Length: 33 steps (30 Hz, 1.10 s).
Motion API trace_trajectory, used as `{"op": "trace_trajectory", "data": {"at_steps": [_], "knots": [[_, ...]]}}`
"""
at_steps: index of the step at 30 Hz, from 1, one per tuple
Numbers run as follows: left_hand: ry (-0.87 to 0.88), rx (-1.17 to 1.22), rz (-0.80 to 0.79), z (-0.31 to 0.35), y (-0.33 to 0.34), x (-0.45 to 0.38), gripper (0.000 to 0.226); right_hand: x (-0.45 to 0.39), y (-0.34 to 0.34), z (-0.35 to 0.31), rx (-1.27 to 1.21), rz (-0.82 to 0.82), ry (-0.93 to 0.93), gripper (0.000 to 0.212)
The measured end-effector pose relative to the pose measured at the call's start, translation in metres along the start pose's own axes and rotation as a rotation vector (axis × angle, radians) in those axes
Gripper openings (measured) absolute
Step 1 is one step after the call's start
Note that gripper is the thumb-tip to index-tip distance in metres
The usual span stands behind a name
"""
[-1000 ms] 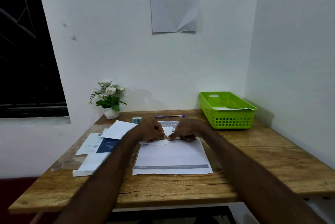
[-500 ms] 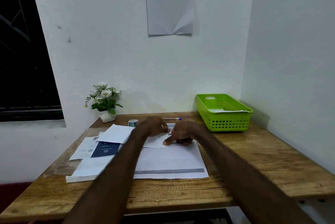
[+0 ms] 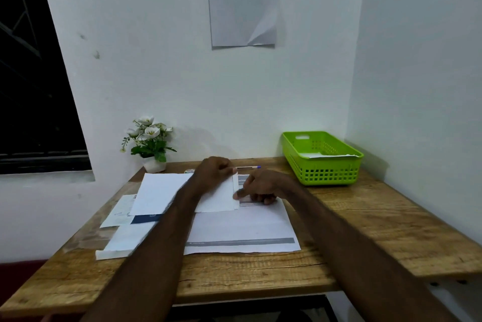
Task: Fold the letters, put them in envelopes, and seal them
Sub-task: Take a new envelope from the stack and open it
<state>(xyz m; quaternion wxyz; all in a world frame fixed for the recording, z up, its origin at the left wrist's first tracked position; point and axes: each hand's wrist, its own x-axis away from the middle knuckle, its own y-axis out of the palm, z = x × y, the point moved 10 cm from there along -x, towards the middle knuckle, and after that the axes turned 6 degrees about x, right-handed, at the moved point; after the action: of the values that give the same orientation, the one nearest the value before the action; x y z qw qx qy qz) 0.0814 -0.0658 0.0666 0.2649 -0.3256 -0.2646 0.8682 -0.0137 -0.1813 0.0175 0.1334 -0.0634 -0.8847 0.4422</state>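
White paper throughout, so I'm rating everything here as light, thin, floppy and easy to crease or slide; the small folded sheet (image 3: 217,197) sits at the far end of the big letter (image 3: 242,227) lying flat mid-desk. My left hand (image 3: 214,173) has fingers curled over the small sheet's top right corner, looks like a pinch there; my right hand (image 3: 260,187) is curled with the index fingertip pressing at that sheet's right edge, whether it grips anything I cannot tell. Best hold judged: pinch at corners or edges, pin with a flat finger while creasing, since paper on paper will likely slip. More sheets and what look like envelopes, one with a dark blue panel, in a loose stack (image 3: 135,217) left of the letter. Wooden desk (image 3: 391,230), grainy, pushed into a white corner. Green plastic basket (image 3: 323,173) far right with paper inside, pen (image 3: 247,167) and a small tape roll (image 3: 189,170) at the back edge, potted white flowers (image 3: 150,144) back left, printed notice (image 3: 243,3) on the wall, dark window (image 3: 31,86) left
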Motion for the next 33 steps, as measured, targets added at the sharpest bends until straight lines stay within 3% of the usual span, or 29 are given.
{"op": "trace_trajectory", "data": {"at_steps": [3, 6, 11, 33], "knots": [[0.064, 0.01, 0.061, 0.014, -0.012, 0.0, 0.019, 0.011, -0.017, -0.01, -0.223, 0.14, -0.111, 0.043], [0.14, -0.04, 0.12, 0.029, -0.022, 0.001, 0.025, 0.017, -0.026, -0.022, -0.386, 0.211, -0.226, 0.041], [0.214, -0.091, 0.213, 0.041, -0.034, 0.004, 0.028, 0.019, -0.028, -0.037, -0.375, 0.273, -0.312, 0.027], [0.191, -0.182, 0.433, 0.049, -0.076, 0.017, 0.029, 0.026, -0.006, -0.048, -0.339, -0.006, -0.362, 0.019]]}}
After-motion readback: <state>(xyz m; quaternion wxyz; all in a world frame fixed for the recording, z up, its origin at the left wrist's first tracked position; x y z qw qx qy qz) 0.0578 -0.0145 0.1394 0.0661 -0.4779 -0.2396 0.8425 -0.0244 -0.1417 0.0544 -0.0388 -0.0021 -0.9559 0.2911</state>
